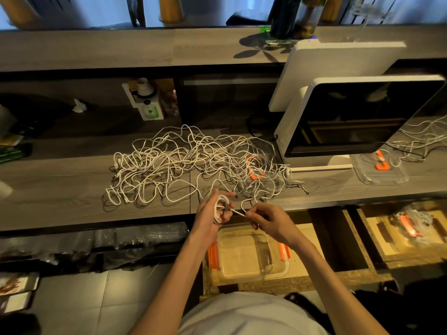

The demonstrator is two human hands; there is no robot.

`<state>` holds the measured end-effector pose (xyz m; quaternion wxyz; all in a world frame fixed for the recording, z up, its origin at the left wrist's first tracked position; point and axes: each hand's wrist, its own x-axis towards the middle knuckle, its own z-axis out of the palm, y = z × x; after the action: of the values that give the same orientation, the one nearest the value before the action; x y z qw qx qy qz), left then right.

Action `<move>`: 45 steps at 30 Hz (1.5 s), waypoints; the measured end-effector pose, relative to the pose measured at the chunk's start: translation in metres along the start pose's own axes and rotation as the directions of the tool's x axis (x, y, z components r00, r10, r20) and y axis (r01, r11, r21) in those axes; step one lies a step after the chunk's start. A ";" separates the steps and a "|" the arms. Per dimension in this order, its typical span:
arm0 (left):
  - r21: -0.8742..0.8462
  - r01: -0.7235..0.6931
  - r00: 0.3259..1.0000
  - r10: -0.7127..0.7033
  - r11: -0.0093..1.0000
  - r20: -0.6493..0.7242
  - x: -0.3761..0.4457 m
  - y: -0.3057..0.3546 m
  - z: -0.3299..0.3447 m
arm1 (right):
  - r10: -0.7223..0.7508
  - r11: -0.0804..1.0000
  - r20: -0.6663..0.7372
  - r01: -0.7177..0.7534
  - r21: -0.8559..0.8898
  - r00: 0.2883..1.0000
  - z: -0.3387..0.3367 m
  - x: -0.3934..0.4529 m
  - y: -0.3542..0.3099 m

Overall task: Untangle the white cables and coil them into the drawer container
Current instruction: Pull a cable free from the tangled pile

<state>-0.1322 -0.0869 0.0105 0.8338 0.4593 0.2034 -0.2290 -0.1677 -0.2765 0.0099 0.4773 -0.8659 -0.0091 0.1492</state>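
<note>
Left hand (212,213): holds a small coil (221,207).
Right hand (268,220): pinches the cable end, I think.
Pile (191,163): far, on the desk (60,187).

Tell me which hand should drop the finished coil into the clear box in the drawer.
Probably the left hand: it already grips the coil, above the box. The right hand only pinches the loose end.

Coiled white cable (221,207) in left hand (211,213)
</note>
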 end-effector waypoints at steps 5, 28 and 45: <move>-0.011 0.034 0.998 -0.034 0.999 0.054 0.001 0.002 -0.009 | -0.045 0.998 0.018 0.046 -0.037 0.999 -0.007 -0.002 0.004; 0.564 -0.078 0.994 0.022 0.822 0.105 -0.011 -0.008 0.010 | -0.356 0.919 0.110 0.369 -0.137 0.928 -0.019 0.028 -0.047; 0.418 -0.170 0.985 0.147 0.892 0.085 -0.016 -0.004 0.017 | -0.071 0.911 -0.086 0.099 0.401 0.994 0.018 0.014 -0.010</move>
<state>-0.1448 -0.0998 0.0249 0.7350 0.6383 0.0893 -0.2107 -0.1580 -0.2540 0.0058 0.6522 -0.7519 0.0008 0.0968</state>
